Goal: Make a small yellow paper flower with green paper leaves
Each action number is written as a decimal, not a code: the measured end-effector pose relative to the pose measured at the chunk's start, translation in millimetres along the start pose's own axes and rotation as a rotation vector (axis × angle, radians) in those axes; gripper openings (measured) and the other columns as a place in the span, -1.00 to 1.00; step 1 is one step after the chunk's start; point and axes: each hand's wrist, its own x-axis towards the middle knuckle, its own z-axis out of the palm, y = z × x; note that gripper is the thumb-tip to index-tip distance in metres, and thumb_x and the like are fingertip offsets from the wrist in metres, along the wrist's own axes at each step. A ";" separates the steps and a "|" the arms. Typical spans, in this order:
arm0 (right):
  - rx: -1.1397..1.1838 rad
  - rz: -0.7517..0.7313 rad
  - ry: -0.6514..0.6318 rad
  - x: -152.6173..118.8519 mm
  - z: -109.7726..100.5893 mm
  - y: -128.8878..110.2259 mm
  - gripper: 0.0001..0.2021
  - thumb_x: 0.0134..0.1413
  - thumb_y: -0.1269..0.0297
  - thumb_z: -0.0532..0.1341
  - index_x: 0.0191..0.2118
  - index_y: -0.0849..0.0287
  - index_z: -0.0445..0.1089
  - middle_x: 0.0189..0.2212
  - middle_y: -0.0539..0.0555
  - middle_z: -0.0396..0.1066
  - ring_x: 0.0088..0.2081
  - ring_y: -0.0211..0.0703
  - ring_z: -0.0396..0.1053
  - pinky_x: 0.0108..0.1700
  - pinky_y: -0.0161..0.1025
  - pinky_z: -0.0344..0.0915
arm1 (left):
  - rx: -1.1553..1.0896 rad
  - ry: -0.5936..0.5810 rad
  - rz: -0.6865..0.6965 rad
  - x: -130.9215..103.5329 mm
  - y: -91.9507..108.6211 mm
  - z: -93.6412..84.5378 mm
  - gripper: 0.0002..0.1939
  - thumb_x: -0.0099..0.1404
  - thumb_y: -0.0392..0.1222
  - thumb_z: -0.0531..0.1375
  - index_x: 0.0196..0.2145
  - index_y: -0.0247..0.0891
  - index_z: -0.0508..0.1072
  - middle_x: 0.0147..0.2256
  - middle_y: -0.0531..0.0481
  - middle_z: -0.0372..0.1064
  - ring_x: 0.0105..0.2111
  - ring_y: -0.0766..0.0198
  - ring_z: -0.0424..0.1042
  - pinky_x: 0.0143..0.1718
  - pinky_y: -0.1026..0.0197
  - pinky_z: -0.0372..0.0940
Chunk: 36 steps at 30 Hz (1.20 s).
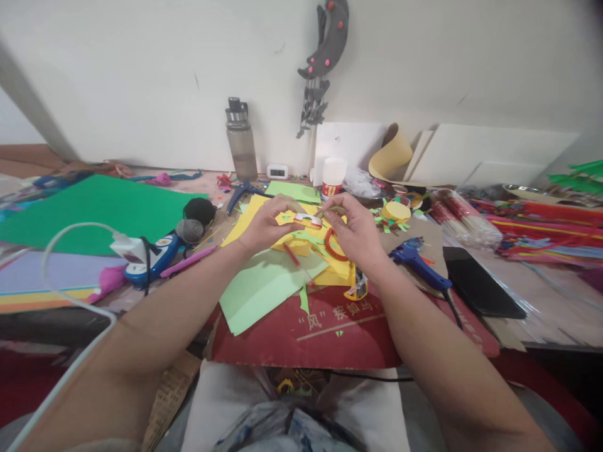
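Observation:
My left hand (pixel 273 223) is closed on a small white, curved band with red at its edges (pixel 308 220), held above the papers. From the other side, my right hand (pixel 352 227) pinches a thin green paper piece (pixel 330 211) close to the band's right end. Whether the right fingers also touch the band I cannot tell. Under the hands lie yellow paper (pixel 247 220), light green sheets (pixel 264 292), green scraps, a red pen (pixel 293 254) and an orange-red ring (pixel 333 246). A yellow cutter (pixel 358 287) rests beside my right wrist.
A red cardboard board (pixel 282 345) covers the front of the table. At the right are a blue glue gun (pixel 419 263) and a black phone (pixel 480 282). To the left lie a green sheet (pixel 94 213) and a power strip (pixel 151 260). A bottle (pixel 242 147) and paper cup (pixel 333 176) stand behind.

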 end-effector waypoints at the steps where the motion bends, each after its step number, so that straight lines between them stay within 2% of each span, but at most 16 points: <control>1: -0.001 -0.003 -0.001 0.0 -0.3 -0.4 -0.94 0.18 0.34 0.14 -0.23 0.09 0.34 -0.28 0.03 0.49 -0.22 -0.13 0.46 -0.07 -0.09 0.38 | 0.001 -0.001 0.000 -0.1 -0.2 -0.1 -0.67 0.25 0.14 0.33 -0.22 -0.17 0.52 -0.16 -0.11 0.56 -0.10 0.18 0.50 0.02 0.03 0.37; 11: 0.049 0.033 -0.008 1.7 -0.5 1.6 -0.95 0.15 0.34 0.15 -0.26 0.10 0.34 -0.27 0.04 0.49 -0.23 -0.14 0.48 -0.09 -0.10 0.39 | -0.045 0.009 -0.011 -0.4 0.1 0.9 -0.69 0.24 0.07 0.37 -0.21 -0.18 0.53 -0.17 -0.10 0.56 -0.12 0.20 0.50 0.01 0.06 0.37; 16: 0.042 0.014 0.023 1.2 0.4 1.3 -0.93 0.16 0.36 0.17 -0.25 0.10 0.39 -0.27 0.03 0.51 -0.23 -0.15 0.48 -0.09 -0.12 0.39 | -0.053 0.034 -0.040 -1.8 -5.4 3.4 -0.66 0.20 0.10 0.38 -0.23 -0.18 0.53 -0.19 -0.08 0.55 -0.15 0.21 0.50 -0.02 0.09 0.37; 21: -0.061 -0.027 0.091 -0.3 -0.2 -3.8 -0.94 0.15 0.34 0.24 -0.27 0.09 0.48 -0.29 0.04 0.54 -0.22 -0.13 0.45 -0.09 -0.11 0.36 | -0.036 0.061 -0.119 -3.3 -9.0 4.4 -0.65 0.18 0.11 0.39 -0.27 -0.21 0.51 -0.21 -0.07 0.53 -0.17 0.21 0.49 -0.03 0.09 0.35; 27: -0.072 -0.079 0.166 -2.0 2.0 -3.5 -0.96 0.11 0.34 0.29 -0.32 0.10 0.51 -0.32 0.04 0.54 -0.26 -0.12 0.45 -0.09 -0.10 0.34 | -0.040 0.058 -0.222 -2.3 -2.4 2.9 -0.63 0.14 0.13 0.40 -0.32 -0.22 0.49 -0.21 -0.07 0.51 -0.15 0.17 0.47 0.02 0.07 0.30; 36: -0.210 -0.245 0.140 -4.1 0.1 -4.3 -0.89 0.13 0.41 0.26 -0.28 0.05 0.51 -0.32 0.03 0.56 -0.27 -0.08 0.41 -0.11 -0.07 0.35 | -0.117 0.070 -0.308 -1.8 -2.3 2.9 -0.59 0.06 0.15 0.44 -0.33 -0.21 0.49 -0.27 -0.02 0.47 -0.20 0.19 0.42 -0.03 0.11 0.26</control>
